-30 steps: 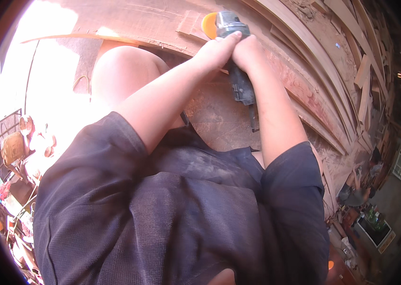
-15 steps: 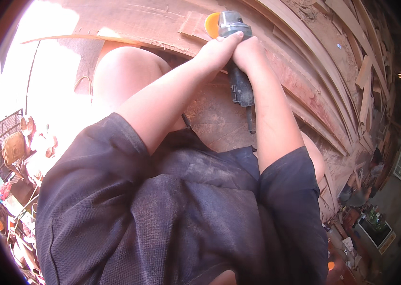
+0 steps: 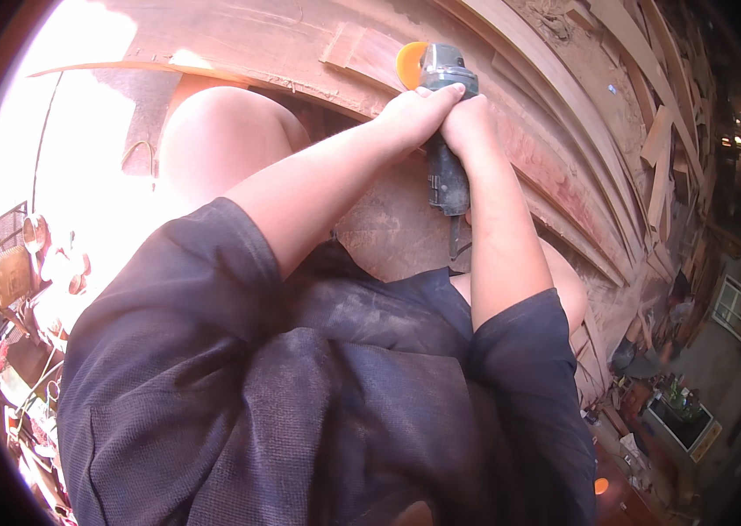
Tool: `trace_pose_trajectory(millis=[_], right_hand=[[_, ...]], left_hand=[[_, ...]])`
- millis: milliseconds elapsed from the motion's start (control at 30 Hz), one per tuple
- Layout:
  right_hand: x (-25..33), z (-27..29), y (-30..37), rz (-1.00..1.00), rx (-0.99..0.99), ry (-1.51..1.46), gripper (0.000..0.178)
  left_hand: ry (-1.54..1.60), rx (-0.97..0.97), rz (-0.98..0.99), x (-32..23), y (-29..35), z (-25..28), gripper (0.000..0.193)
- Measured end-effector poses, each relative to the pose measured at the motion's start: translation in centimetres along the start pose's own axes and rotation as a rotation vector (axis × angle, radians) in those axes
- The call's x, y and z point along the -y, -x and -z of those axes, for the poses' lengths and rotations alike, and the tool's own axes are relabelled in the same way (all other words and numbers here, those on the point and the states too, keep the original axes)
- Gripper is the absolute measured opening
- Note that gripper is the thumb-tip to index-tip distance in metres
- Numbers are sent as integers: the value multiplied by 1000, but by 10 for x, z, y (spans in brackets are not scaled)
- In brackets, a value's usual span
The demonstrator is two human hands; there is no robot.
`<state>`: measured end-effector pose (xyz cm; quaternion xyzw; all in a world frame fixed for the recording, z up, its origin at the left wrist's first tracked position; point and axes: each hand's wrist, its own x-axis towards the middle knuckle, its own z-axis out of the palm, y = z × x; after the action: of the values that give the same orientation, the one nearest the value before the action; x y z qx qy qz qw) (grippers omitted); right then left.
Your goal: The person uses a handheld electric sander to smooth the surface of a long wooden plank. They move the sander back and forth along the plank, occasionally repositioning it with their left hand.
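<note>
Both my hands grip a dark angle grinder with a grey metal head and an orange disc at its far left side. My left hand is closed round the grinder just behind the head, its thumb lying across the top. Against it, my right hand wraps the body from the right. A cord hangs from the grinder's near end. Under the head lie reddish-brown boards; whether the disc touches the wood I cannot tell.
Long wooden strips curve along the right, with loose offcuts and sawdust beyond. My bare knee is beside the board edge. Assorted clutter lies at the far left, and a framed panel at the lower right.
The grinder and both hands have come a little nearer to me and to the right over the boards. My grip looks the same, and the view has shifted slightly.
</note>
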<state>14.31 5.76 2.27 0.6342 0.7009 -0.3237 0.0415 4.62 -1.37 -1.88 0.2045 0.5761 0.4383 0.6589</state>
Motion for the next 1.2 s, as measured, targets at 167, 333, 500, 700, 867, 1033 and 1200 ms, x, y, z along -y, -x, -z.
trace_pose_trajectory(millis=[167, 333, 500, 700, 867, 1033, 1200], right_hand=[[18, -5, -3, 97, 71, 107, 86], [-12, 21, 2, 33, 28, 98, 73], [-30, 8, 3, 7, -41, -75, 65], [23, -12, -11, 50, 6, 43, 75], [13, 12, -8, 46, 58, 63, 67], [-51, 9, -19, -34, -30, -52, 67], [14, 2, 13, 12, 4, 13, 73]], left_hand=[[189, -52, -104, 7, 15, 11, 69], [0, -8, -116, 22, -22, -24, 74], [-63, 33, -27, 6, -13, -27, 67], [126, 15, -82, -4, 5, 28, 75], [45, 22, -90, -8, -2, 5, 77], [-164, 65, -2, -2, -16, -29, 73], [29, -18, -37, 2, 7, 5, 73]])
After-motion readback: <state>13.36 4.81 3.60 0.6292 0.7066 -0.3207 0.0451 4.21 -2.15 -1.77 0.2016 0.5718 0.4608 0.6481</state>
